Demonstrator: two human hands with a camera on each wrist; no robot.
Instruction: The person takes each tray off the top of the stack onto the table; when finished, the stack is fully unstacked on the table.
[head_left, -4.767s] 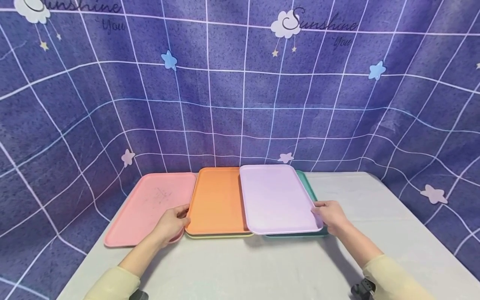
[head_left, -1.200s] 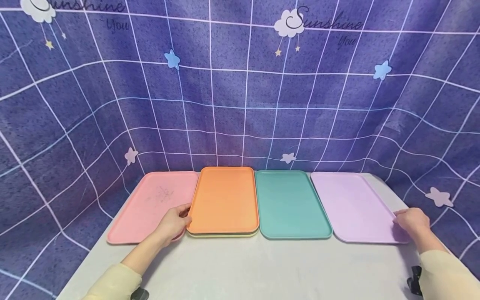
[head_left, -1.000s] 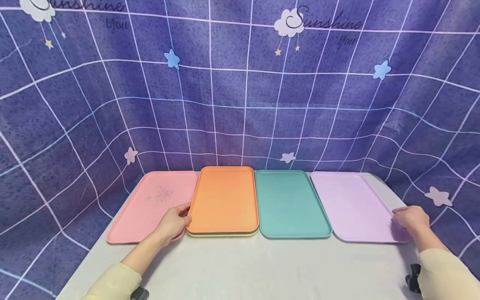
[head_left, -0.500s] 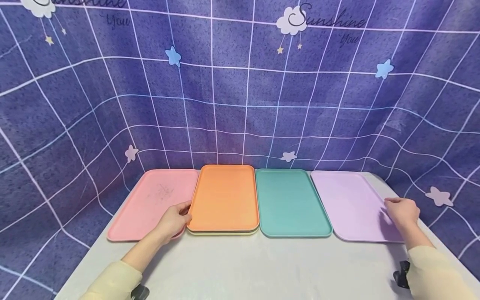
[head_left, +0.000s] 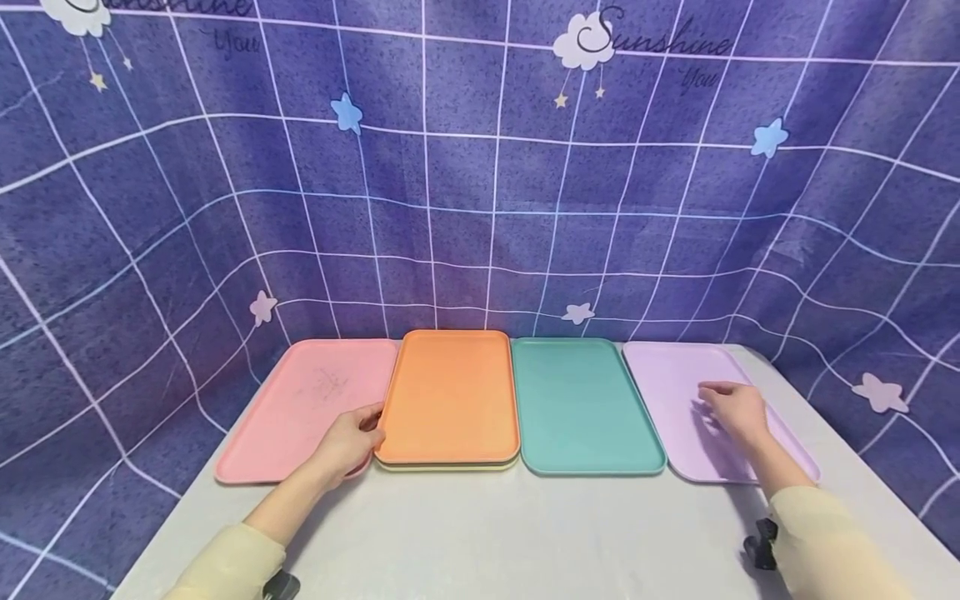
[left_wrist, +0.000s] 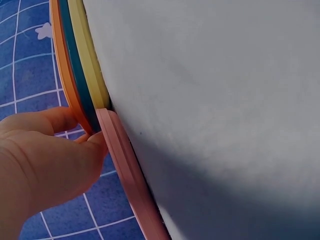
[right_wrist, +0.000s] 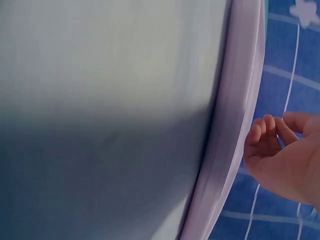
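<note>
Near the middle left of the table, an orange tray (head_left: 448,400) tops a stack, with a teal tray (left_wrist: 75,60) and a yellow tray (left_wrist: 91,60) under it. My left hand (head_left: 347,446) pinches the orange tray at its left edge, fingers and thumb at the rim in the left wrist view. A lilac tray (head_left: 667,392) lies flat at the far right. Over it hovers my right hand (head_left: 738,412), fingers loosely bent and holding nothing. In the right wrist view those fingers (right_wrist: 270,125) are above the lilac rim.
A pink tray (head_left: 300,408) with dark scuffs lies left of the stack, partly behind my left hand. A green tray (head_left: 588,404) sits between the orange and lilac ones. Behind the grey-white table (head_left: 525,533) hangs a blue grid-patterned cloth (head_left: 450,183).
My right hand slid the lilac tray from atop the green one to the far right, let go, and has moved left over it. The left hand has stayed at the stack.
</note>
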